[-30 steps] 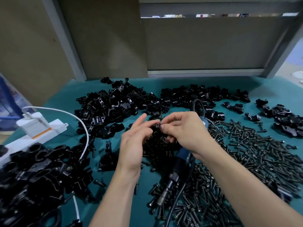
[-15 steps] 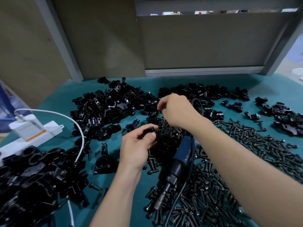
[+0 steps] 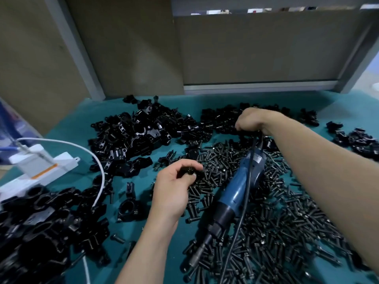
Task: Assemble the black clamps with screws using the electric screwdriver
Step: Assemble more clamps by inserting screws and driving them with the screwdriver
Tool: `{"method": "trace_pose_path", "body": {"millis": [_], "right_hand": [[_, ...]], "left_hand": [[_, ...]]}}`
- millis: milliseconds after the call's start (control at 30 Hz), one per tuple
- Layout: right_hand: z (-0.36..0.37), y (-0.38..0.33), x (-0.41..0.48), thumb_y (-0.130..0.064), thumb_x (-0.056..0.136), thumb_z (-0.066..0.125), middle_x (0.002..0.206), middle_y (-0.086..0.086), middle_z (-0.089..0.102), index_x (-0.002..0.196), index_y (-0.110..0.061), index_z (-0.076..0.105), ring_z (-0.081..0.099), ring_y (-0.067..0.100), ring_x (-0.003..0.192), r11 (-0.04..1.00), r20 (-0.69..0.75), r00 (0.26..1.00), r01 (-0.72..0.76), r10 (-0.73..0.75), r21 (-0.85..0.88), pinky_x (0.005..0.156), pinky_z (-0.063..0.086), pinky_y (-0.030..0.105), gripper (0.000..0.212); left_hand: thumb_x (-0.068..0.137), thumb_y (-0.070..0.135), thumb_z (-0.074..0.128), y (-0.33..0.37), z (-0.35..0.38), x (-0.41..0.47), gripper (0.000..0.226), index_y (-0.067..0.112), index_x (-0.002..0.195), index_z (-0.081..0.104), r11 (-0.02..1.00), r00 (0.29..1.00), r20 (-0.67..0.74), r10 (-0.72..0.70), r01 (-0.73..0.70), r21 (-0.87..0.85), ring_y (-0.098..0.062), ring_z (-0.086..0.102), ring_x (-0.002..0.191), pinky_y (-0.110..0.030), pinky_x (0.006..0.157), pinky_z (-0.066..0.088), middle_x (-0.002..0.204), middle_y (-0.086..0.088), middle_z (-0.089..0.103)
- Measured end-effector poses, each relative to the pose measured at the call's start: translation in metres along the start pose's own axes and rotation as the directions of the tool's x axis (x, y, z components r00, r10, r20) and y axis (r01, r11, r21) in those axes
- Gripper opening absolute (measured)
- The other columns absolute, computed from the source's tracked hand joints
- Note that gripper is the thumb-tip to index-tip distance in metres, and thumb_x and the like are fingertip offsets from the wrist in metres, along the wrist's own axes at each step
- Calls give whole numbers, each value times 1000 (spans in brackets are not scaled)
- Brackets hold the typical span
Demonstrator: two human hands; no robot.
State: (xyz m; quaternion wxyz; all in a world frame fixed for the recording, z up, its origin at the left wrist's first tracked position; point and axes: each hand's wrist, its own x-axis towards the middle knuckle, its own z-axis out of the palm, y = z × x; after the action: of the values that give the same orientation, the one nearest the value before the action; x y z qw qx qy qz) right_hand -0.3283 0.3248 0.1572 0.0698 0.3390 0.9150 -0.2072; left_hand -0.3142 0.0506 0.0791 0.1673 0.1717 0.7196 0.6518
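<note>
A person works at a green-covered counter (image 3: pixel 338 103) strewn with black parts, seen from above. The left hand (image 3: pixel 174 189), near the counter's middle, has its thumb and fingers curled round a small black clamp piece (image 3: pixel 189 171), holding it just above the counter. The right hand (image 3: pixel 252 121) reaches toward the far edge, fingers curled down into a row of black clamps (image 3: pixel 217 121); I cannot tell whether it grips anything there. Between the two forearms a blue electric screwdriver (image 3: pixel 242 185) lies on a wide spread of black screws (image 3: pixel 287 222), its metal tip pointing to the near edge and its black cord (image 3: pixel 238 232) trailing alongside. A large heap of clamps (image 3: pixel 139 136) sits toward the far left, and another heap (image 3: pixel 41 226) fills the near left corner. A white power strip (image 3: pixel 41 171) with a white cable (image 3: pixel 90 152) lies at the left edge.
</note>
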Motion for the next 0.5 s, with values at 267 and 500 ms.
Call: {"method": "trace_pose_path", "body": {"millis": [267,500], "right_hand": [[5,48,-6,-5,102,51,116,16,69,124,-2,71,61,29,93,960,-129,990,-15,53,279,80,51,36,30],[10,59,-13,-13,101,62,121,4,62,144,-19,55,57,23,109,976,40,990,141,-136,-164,80,37,26,43]], "left_hand": [[90,5,78,2,12,-3,38,43,85,81,1000,994,-111,-11,13,17,-7,64,116,-40,109,46,108,20,76],[87,0,77,23,28,12,35,35,83,83,997,997,-47,-57,55,-51,-17,70,103,-38,98,54,95,11,79]]}}
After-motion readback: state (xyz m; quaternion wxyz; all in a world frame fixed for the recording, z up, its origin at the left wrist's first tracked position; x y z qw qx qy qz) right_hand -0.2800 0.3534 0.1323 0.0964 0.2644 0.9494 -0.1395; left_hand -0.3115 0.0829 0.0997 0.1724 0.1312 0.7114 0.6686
